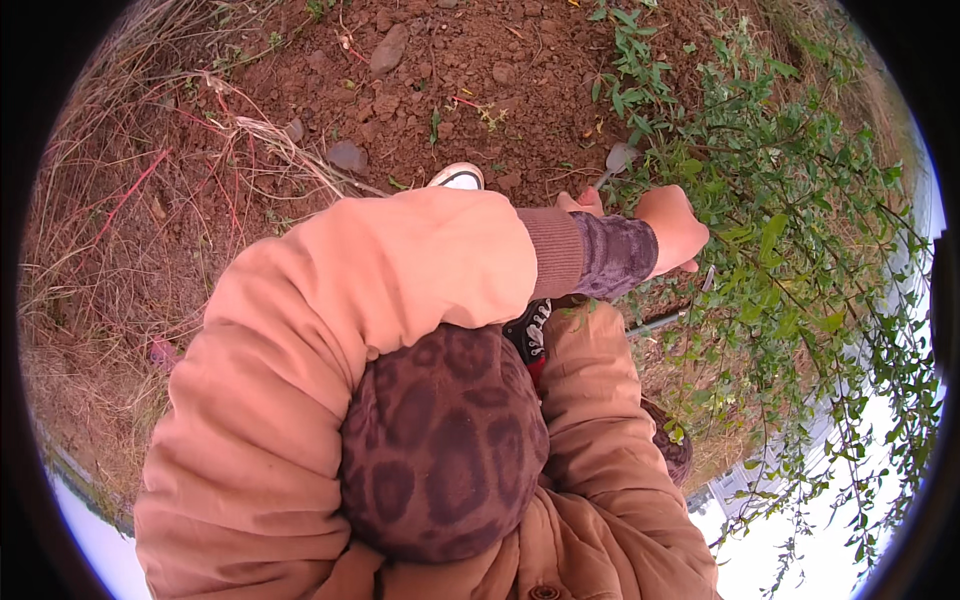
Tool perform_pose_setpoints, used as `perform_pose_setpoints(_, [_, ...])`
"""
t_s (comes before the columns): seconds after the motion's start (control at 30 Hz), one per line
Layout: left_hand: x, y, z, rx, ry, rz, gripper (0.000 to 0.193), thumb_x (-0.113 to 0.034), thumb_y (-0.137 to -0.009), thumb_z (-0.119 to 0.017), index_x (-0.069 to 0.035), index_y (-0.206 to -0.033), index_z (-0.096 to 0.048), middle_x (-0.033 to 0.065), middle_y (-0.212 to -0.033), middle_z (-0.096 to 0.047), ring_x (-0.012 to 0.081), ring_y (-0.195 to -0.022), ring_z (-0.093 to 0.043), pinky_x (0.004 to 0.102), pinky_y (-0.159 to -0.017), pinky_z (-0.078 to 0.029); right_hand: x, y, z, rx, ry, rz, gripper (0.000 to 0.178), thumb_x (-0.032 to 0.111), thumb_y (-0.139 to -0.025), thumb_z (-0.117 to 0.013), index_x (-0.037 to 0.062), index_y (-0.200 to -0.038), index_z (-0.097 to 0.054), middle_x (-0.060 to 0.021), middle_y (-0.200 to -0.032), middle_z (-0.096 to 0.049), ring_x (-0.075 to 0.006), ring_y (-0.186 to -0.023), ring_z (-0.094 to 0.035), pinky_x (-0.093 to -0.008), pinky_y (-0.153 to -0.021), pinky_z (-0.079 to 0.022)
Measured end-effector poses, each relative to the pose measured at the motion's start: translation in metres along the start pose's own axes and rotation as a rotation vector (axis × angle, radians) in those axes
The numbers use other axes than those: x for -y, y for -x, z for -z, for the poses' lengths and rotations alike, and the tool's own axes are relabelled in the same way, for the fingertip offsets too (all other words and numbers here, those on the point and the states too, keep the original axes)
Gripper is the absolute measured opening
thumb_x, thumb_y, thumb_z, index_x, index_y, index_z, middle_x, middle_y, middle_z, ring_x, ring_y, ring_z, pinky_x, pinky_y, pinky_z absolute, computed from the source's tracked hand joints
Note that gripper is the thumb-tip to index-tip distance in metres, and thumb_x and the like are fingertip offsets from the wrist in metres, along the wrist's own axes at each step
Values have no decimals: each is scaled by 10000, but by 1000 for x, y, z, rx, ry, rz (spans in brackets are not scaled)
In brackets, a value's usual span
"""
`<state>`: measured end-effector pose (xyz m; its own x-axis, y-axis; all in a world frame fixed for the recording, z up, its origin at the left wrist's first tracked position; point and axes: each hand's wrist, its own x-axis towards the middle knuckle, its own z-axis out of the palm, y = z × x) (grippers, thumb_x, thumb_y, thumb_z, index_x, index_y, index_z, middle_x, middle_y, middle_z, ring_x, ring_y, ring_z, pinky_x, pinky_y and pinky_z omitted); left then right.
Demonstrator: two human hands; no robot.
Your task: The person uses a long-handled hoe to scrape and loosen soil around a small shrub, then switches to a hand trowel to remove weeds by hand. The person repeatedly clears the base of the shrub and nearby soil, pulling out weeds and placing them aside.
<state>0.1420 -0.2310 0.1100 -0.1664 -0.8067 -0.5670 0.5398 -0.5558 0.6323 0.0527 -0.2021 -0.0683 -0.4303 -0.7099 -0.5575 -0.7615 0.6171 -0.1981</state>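
My left arm, in a tan sleeve with a ribbed cuff, reaches across to the right. My left hand is closed in a fist against the edge of a leafy green shrub; its fingers hide what is inside. Mostly behind that sleeve is my right hand, of which only some fingers show. They are bent around the thin shaft of a small trowel-like tool, its light grey blade near the soil at the shrub's base. The rest of the shaft and hand are hidden.
Reddish-brown loose soil with stones lies ahead. Dry grass covers the left side. A dark rod shows below my left hand. Under my arms are my shoe and patterned knee. Branches hang down at the right.
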Motion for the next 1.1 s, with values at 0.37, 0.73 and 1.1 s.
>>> perform_pose_setpoints(0.37, [7,-5,-8,85,-20,42,107,-3,-708,-505,102,-715,-492,173,-639,-551,242,-473,-604,319,-365,-432,-25,-13,33,748,-779,-14,262,221,-826,-569,135,-661,-384,-43,-599,-442,-208,-479,-395,-377,-482,-325])
perform_pose_setpoints(0.73, [2,2,-3,8,-45,-23,127,-14,-694,-524,75,-603,-528,158,-525,-558,226,-446,-596,321,-416,-452,36,19,48,-120,442,129,200,140,-751,-502,-2,-889,-531,-190,-849,-584,-325,-814,-568,-396,-677,-419])
perform_pose_setpoints(1.1, [15,-10,23,169,-334,-32,227,-184,-760,-501,-5,-859,-601,46,-605,-615,135,-550,-620,295,-853,-176,44,-9,37,-5,321,-92,162,128,-741,-482,-14,-752,-558,-139,-638,-581,-275,-585,-577,-379,-580,-424])
